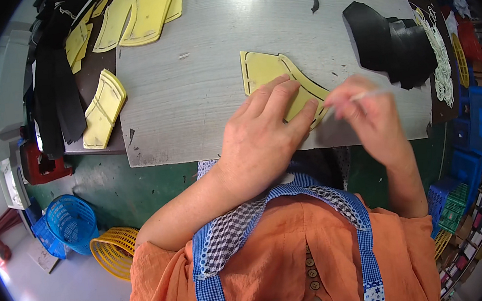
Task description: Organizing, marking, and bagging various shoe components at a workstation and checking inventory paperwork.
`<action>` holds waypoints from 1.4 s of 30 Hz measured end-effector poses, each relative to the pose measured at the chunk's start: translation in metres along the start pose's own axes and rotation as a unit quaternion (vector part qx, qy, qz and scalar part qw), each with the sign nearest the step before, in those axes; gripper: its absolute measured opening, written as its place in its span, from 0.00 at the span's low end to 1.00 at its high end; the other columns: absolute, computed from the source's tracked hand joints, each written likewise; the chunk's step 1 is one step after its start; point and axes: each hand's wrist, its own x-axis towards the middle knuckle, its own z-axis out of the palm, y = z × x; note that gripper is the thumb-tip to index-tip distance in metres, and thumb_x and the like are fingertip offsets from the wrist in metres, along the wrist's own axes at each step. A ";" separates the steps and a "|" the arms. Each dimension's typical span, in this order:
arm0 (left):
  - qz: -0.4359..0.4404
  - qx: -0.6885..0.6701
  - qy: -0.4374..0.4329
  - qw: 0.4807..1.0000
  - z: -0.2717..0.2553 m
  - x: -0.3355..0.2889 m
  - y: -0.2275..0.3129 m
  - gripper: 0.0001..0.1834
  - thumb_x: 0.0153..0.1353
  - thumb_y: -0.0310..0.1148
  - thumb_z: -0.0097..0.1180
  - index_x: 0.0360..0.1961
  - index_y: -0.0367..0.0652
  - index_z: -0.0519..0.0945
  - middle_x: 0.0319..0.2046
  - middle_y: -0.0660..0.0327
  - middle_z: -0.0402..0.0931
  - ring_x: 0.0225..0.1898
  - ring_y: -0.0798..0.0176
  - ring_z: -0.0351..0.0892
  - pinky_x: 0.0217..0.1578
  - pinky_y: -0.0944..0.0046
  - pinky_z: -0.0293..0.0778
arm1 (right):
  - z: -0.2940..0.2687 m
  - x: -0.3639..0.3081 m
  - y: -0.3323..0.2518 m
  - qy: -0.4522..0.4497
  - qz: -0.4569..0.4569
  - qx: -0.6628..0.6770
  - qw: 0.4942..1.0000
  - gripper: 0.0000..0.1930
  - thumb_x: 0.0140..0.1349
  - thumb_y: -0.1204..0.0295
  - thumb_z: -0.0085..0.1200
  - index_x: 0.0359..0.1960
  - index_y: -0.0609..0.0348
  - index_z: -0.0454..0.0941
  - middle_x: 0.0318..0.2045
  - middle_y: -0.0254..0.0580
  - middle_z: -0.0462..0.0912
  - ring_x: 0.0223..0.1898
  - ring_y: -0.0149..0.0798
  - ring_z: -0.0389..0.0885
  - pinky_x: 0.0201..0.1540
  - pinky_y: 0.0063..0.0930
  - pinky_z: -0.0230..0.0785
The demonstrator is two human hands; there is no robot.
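Observation:
A yellow curved template (268,66) with narrow dark slots along its edges lies on the grey board (190,103). My left hand (264,119) rests flat on it, fingers apart, covering its lower left part. Black shows through the slots; what lies underneath is mostly hidden. My right hand (365,112) is pinched round a slim whitish pen (372,94), with its tip end at the template's right edge. That hand and the pen are somewhat smeared by motion.
Black cut pieces (390,43) lie at the right, beside a bundle of pale cords (438,62). More yellow templates (144,15) are at the far left, with another stack (103,108) nearer. Black strips (56,98) hang left. Blue (71,222) and yellow baskets (114,252) stand below.

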 end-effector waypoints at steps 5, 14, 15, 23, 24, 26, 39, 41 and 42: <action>0.064 0.034 -0.048 0.996 -0.019 0.025 -0.009 0.18 0.46 0.34 0.65 0.41 0.51 0.78 0.49 0.58 0.71 0.55 0.54 0.70 0.54 0.52 0.67 | -0.001 -0.004 0.000 -0.013 0.092 0.062 0.994 0.10 0.64 0.69 0.50 0.29 0.61 0.78 0.21 0.43 0.76 0.26 0.46 0.76 0.30 0.32 0.67; 0.081 0.013 -0.012 0.997 -0.030 0.089 -0.068 0.41 0.41 0.42 0.71 0.56 0.39 0.66 0.49 0.50 0.68 0.55 0.46 0.67 0.59 0.54 0.61 | 0.002 0.004 0.020 0.201 0.057 0.050 0.977 0.06 0.56 0.76 0.59 0.33 0.64 0.75 0.27 0.49 0.78 0.27 0.48 0.78 0.32 0.31 0.70; 0.084 0.012 -0.009 0.996 -0.027 0.091 -0.082 0.41 0.41 0.42 0.71 0.56 0.39 0.66 0.49 0.50 0.68 0.55 0.46 0.67 0.59 0.54 0.61 | -0.014 0.005 0.030 0.246 0.065 0.021 0.967 0.06 0.58 0.74 0.58 0.32 0.64 0.76 0.26 0.49 0.79 0.25 0.48 0.78 0.30 0.32 0.69; 0.062 0.036 -0.178 0.981 -0.054 0.014 -0.045 0.36 0.50 0.49 0.63 0.59 0.49 0.69 0.58 0.52 0.62 0.65 0.47 0.57 0.65 0.41 0.50 | -0.040 -0.027 0.040 0.253 0.144 0.133 0.947 0.09 0.65 0.71 0.52 0.38 0.66 0.78 0.27 0.31 0.75 0.25 0.23 0.69 0.26 0.17 0.62; 0.046 0.024 -0.153 0.987 -0.052 0.005 -0.034 0.32 0.48 0.45 0.65 0.55 0.48 0.73 0.56 0.52 0.63 0.63 0.47 0.61 0.63 0.38 0.54 | -0.030 -0.030 0.032 0.211 0.145 0.225 0.940 0.08 0.64 0.72 0.54 0.38 0.66 0.78 0.27 0.28 0.75 0.25 0.19 0.67 0.26 0.13 0.60; 0.049 0.007 -0.101 0.994 -0.044 -0.001 -0.025 0.31 0.46 0.43 0.67 0.53 0.48 0.75 0.56 0.52 0.65 0.62 0.47 0.62 0.61 0.38 0.56 | -0.005 -0.029 0.019 0.162 0.141 0.255 0.943 0.07 0.61 0.75 0.57 0.38 0.65 0.78 0.26 0.29 0.77 0.26 0.22 0.71 0.28 0.17 0.64; 0.017 -0.020 -0.012 1.000 -0.007 -0.002 0.000 0.20 0.52 0.38 0.62 0.48 0.49 0.79 0.56 0.50 0.67 0.60 0.46 0.66 0.58 0.48 0.67 | 0.005 0.014 -0.006 0.170 0.091 0.235 0.953 0.10 0.65 0.69 0.53 0.40 0.66 0.76 0.31 0.44 0.76 0.30 0.31 0.76 0.31 0.23 0.70; 0.008 -0.016 -0.015 1.000 -0.006 -0.006 0.000 0.20 0.52 0.38 0.62 0.48 0.49 0.79 0.56 0.49 0.67 0.60 0.46 0.66 0.58 0.47 0.66 | 0.009 0.030 -0.008 0.136 0.039 0.237 0.961 0.13 0.67 0.66 0.50 0.39 0.66 0.77 0.28 0.43 0.75 0.30 0.31 0.76 0.31 0.21 0.69; 0.007 -0.019 -0.014 1.000 -0.004 -0.007 0.000 0.20 0.52 0.38 0.62 0.48 0.49 0.79 0.56 0.49 0.67 0.60 0.46 0.66 0.58 0.47 0.66 | 0.013 0.040 -0.011 0.073 -0.006 0.218 0.973 0.13 0.66 0.65 0.50 0.38 0.65 0.78 0.28 0.43 0.77 0.30 0.31 0.77 0.31 0.22 0.70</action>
